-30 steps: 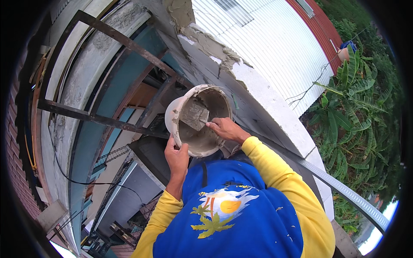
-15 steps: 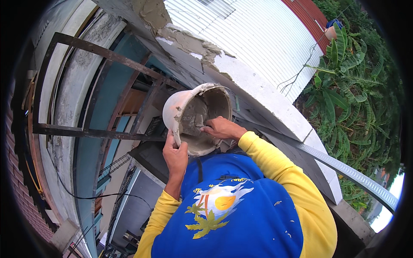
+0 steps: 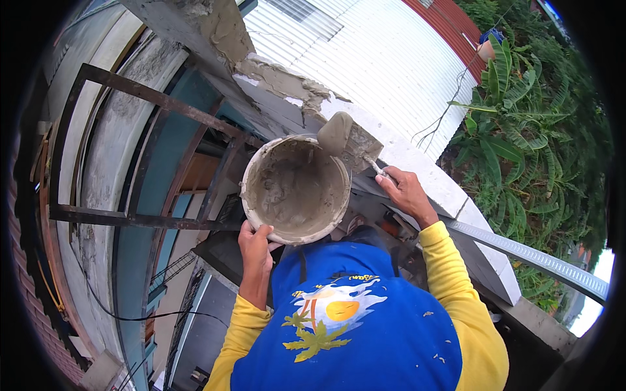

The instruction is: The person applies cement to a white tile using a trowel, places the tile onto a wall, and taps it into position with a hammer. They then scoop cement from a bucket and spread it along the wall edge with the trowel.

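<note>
My left hand [image 3: 256, 251] grips the near left rim of a round pale bucket [image 3: 313, 236], its inside coated with wet grey mortar [image 3: 293, 189]. The bucket's mouth faces up toward me. In my right hand [image 3: 409, 194] is the handle of a trowel [image 3: 364, 148], just right of the bucket's far rim. A rounded lump of mortar [image 3: 335, 133] sits at the blade's left side and overlaps the rim. Just beyond the trowel runs the top of a block wall [image 3: 424, 173].
Patchy rough mortar [image 3: 287, 77] covers the wall's far end. A dark metal frame [image 3: 163, 98] stands at left over a drop. A perforated metal strip [image 3: 528, 252] juts out at right. Beyond the wall lie a corrugated white roof [image 3: 352, 58] and banana plants [image 3: 508, 143].
My right hand has come out of the bucket and moved right with the trowel, now bearing mortar. The bucket has tipped more upright, its mouth turned toward me, still in my left hand.
</note>
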`<state>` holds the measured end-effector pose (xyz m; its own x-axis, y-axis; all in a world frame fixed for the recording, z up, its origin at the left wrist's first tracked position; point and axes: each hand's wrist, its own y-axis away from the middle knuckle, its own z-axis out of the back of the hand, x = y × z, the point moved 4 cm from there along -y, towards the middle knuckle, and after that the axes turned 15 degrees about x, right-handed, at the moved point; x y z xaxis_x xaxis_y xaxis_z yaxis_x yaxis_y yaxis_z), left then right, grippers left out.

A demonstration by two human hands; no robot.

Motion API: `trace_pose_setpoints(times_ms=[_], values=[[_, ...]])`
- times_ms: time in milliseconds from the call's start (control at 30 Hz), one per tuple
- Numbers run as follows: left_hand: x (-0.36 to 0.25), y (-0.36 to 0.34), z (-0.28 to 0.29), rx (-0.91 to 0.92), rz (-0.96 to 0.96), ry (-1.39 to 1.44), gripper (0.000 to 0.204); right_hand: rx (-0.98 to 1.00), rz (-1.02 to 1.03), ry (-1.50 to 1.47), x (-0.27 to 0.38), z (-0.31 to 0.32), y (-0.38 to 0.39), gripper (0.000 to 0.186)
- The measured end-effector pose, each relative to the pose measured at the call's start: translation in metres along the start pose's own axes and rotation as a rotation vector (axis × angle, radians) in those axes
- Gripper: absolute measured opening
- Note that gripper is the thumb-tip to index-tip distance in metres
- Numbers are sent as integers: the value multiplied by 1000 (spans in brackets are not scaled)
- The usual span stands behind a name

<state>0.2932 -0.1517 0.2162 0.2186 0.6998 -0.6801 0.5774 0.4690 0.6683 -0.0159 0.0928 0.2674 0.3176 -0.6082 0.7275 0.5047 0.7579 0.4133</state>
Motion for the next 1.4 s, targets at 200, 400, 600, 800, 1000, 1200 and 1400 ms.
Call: trace_pose_setpoints(times_ms=[200, 400, 600, 800, 1000, 1200, 1400], values=[[11, -1, 17, -30, 0, 59, 42, -338, 46, 485, 12, 4, -31, 33], [25, -2, 50, -98, 1, 37, 39, -314, -33, 882, 49, 6, -48, 38], [35, -5, 79, -141, 35, -2, 40, -273, -163, 1087, 51, 18, -14, 42], [34, -9, 88, -138, 20, 35, 46, -265, -321, 850, 27, 20, 55, 43], [33, -18, 90, -119, 38, 21, 47, -440, -295, 545, 5, -15, 47, 46], [31, -28, 95, -57, 61, -16, 54, -503, -421, 649, -18, -30, 41, 46], [27, -35, 100, -45, 66, -63, 55, -586, -551, 607, -41, -32, 88, 40]])
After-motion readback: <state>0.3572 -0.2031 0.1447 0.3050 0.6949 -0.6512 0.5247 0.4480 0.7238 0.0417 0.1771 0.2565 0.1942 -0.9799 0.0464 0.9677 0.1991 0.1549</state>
